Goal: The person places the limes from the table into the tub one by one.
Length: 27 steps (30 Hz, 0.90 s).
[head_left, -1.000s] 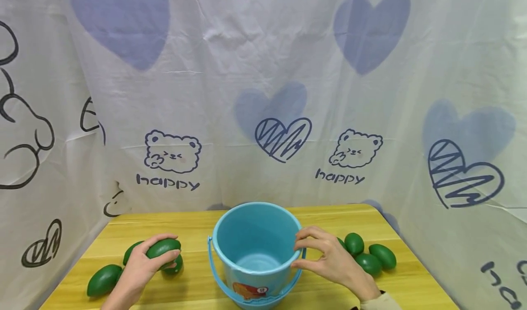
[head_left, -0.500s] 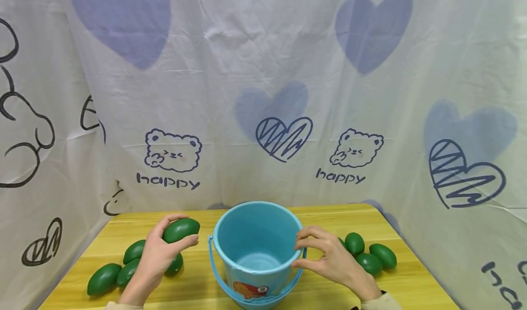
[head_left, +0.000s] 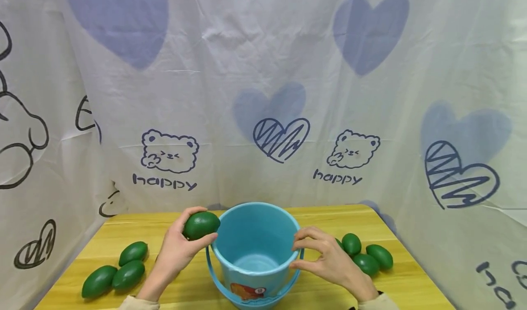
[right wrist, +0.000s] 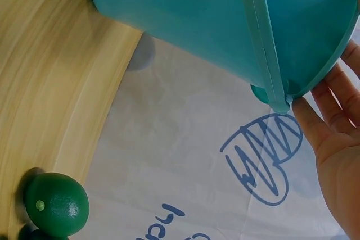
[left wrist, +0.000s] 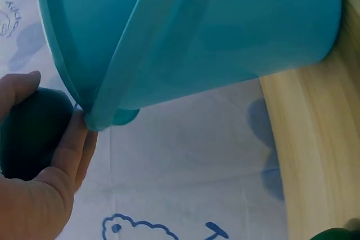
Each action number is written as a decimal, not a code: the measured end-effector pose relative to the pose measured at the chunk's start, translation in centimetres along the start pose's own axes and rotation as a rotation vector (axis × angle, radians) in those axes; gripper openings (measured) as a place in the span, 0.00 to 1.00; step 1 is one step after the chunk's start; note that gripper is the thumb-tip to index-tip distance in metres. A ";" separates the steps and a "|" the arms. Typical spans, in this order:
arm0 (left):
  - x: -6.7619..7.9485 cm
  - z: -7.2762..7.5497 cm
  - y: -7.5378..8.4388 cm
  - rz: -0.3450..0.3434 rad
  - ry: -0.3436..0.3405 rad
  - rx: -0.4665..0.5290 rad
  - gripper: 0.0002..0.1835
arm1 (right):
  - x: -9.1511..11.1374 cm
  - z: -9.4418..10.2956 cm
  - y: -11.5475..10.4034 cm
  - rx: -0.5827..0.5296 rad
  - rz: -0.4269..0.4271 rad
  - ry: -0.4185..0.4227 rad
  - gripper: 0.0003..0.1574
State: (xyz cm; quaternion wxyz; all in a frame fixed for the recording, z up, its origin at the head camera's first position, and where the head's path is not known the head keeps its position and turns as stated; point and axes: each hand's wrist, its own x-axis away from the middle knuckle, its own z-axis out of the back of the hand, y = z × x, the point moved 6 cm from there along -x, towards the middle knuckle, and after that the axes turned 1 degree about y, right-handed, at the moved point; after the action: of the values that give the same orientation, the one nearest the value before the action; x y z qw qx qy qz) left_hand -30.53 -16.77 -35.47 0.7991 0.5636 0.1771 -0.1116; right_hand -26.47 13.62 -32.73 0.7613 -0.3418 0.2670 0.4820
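My left hand [head_left: 174, 250] holds a smooth dark green avocado [head_left: 201, 225] between thumb and fingers, up at the left rim of a light blue plastic bucket [head_left: 267, 280]. Seen from the left wrist, the avocado [left wrist: 34, 136] is beside the rim, with my fingertips right at the handle's hinge. My right hand [head_left: 329, 257] grips the bucket's right rim, its thumb low and its fingers over the edge. The bucket stands upright with its handle [head_left: 212, 271] hanging down in front, and its visible floor is bare.
Three more avocados [head_left: 128, 275] lie together on the left of the wooden table [head_left: 164, 223]. Several others, a green cluster [head_left: 366, 265], lie to the right behind my right hand. A white printed curtain [head_left: 230, 173] hangs around the table's back and sides.
My left hand has lifted the avocado from the left group and carried it right to the bucket's rim. My right hand has stayed at the bucket's right rim.
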 end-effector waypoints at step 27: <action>-0.3 -3.2 2.3 -0.346 0.002 -0.393 0.34 | 1.9 -1.5 3.6 -0.010 -0.023 0.004 0.19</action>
State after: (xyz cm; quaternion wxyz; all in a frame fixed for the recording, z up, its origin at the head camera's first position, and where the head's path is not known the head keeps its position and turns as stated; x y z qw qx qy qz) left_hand -30.45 -12.97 -34.36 0.8621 0.3592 0.2897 -0.2095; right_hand -29.18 14.59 -36.05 0.7646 -0.3494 0.2622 0.4740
